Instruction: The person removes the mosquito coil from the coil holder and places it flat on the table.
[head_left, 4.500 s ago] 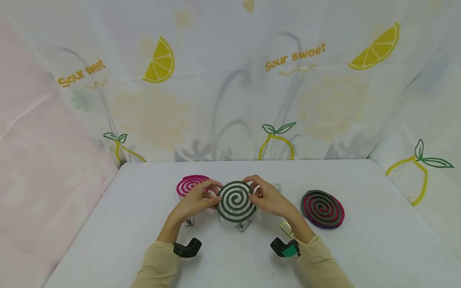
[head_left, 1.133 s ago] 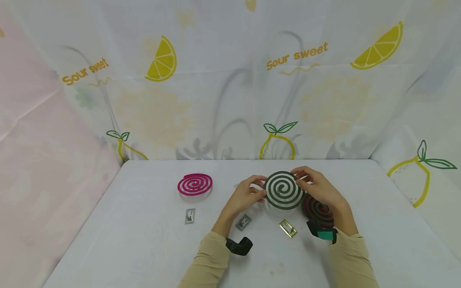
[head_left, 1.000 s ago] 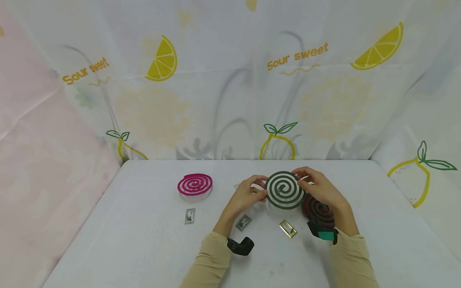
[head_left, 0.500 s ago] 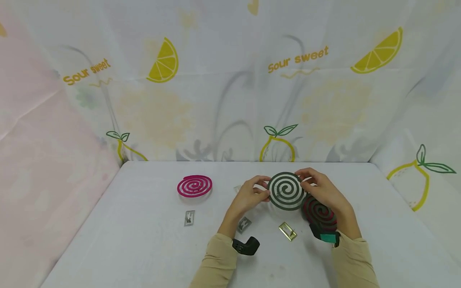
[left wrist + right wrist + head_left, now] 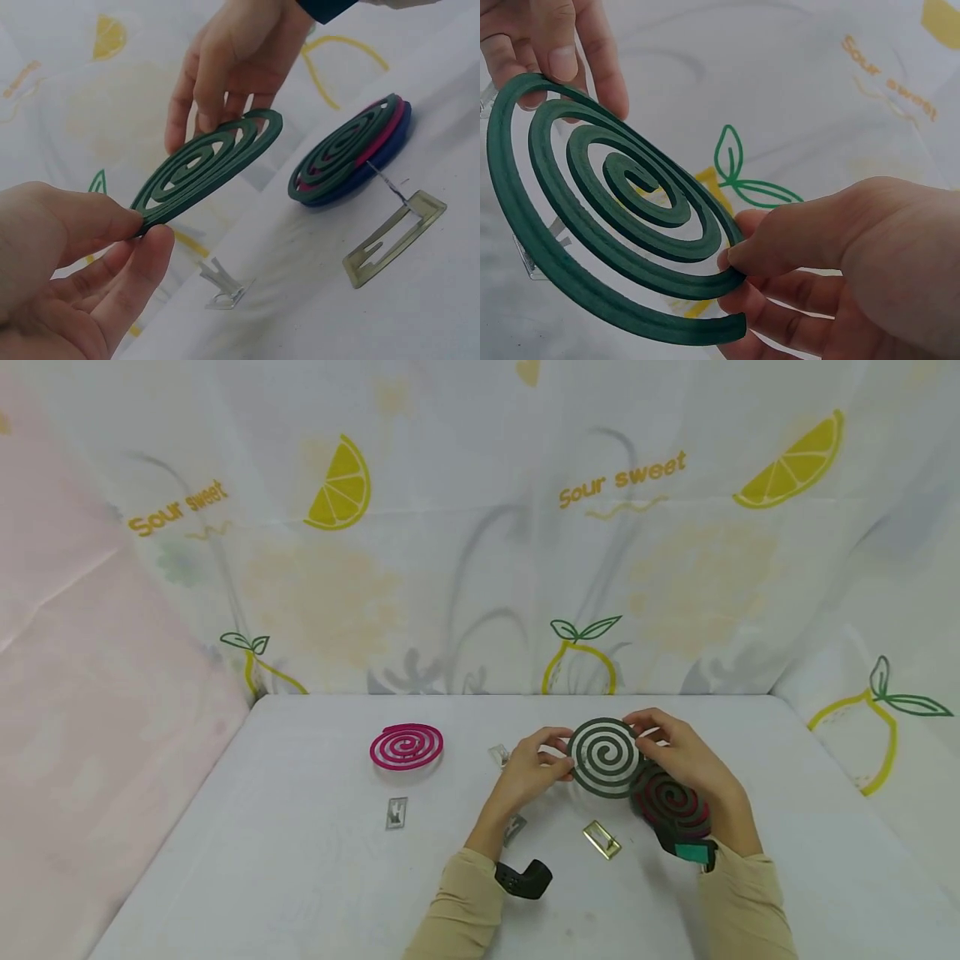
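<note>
A dark green mosquito coil (image 5: pixel 606 758) hangs in the air over the table, held from both sides. My left hand (image 5: pixel 534 770) pinches its left edge between thumb and fingers. On the opposite edge my right hand (image 5: pixel 686 760) grips with the thumb on top and fingers beneath, as the coil (image 5: pixel 577 217) in the right wrist view shows. Below and to the right lies a stack of coils (image 5: pixel 349 154), green over magenta over blue; the right forearm partly covers it in the head view. A gold metal coil stand (image 5: pixel 602 839) lies in front of the raised coil.
A magenta coil (image 5: pixel 407 747) sits raised above the table at the left. Silver metal stands lie nearby: one stand (image 5: pixel 397 812) in front of it, another stand (image 5: pixel 499 755) behind my left hand, and a third stand (image 5: pixel 514 828) partly behind the left wrist. A printed cloth (image 5: pixel 450 527) backs the table.
Both hands have carried the green coil from the middle of the table to the right, with a slight further rightward drift in the last second. The magenta coil and the stands have stayed put.
</note>
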Motion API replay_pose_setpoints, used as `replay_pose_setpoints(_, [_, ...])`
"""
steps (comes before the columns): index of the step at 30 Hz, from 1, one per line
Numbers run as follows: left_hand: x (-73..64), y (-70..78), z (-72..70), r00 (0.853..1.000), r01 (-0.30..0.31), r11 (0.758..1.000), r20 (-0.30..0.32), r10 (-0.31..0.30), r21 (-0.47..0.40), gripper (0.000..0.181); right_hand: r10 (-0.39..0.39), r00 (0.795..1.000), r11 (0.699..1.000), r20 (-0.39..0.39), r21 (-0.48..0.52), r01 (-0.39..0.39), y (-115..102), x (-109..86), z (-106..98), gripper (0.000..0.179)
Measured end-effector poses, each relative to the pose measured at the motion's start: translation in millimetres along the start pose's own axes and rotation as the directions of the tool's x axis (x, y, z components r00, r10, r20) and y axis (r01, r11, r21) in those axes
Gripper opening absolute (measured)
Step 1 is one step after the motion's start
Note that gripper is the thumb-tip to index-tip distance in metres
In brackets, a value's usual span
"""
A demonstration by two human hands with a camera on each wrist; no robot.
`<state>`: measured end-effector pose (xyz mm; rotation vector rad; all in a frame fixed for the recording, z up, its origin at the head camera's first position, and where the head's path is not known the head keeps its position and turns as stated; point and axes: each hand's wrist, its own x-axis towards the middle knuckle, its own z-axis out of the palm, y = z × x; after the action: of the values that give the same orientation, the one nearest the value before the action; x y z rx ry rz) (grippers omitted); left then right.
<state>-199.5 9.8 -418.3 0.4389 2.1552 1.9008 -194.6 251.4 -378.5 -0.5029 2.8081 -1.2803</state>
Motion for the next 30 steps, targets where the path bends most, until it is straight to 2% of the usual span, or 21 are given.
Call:
replay_pose_setpoints(6, [4.5, -3.1, 9.3, 1.0, -0.014, 1.0, -0.013, 0.014, 0.005, 0.04, 0.007, 1.0, 1.0, 0.003, -0.019, -0.007, 2, -0.6, -7, 0.03])
replay_pose_setpoints(14, [3.6, -10.7, 17.8, 1.0, 0.003, 1.0, 0.0, -0.003, 0.004, 0.043, 0.044, 0.999, 0.999, 0.014, -0.019, -0.044, 6, -6.1, -8, 0.03])
replay_pose_setpoints(22, [4.9, -14.8, 29.8, 1.0, -0.003, 0.999, 0.01, 0.004, -0.042, 0.047, 0.054, 0.998, 0.997, -0.015, -0.054, -0.054, 10, -8.5, -13, 0.029])
replay_pose_setpoints(30, [2.6, -14.7, 44.7, 0.999, -0.036, 0.998, -0.029, 0.035, -0.043, 0.049, 0.077, 0.997, 0.995, -0.008, -0.062, -0.077, 11, -12.9, -18, 0.03])
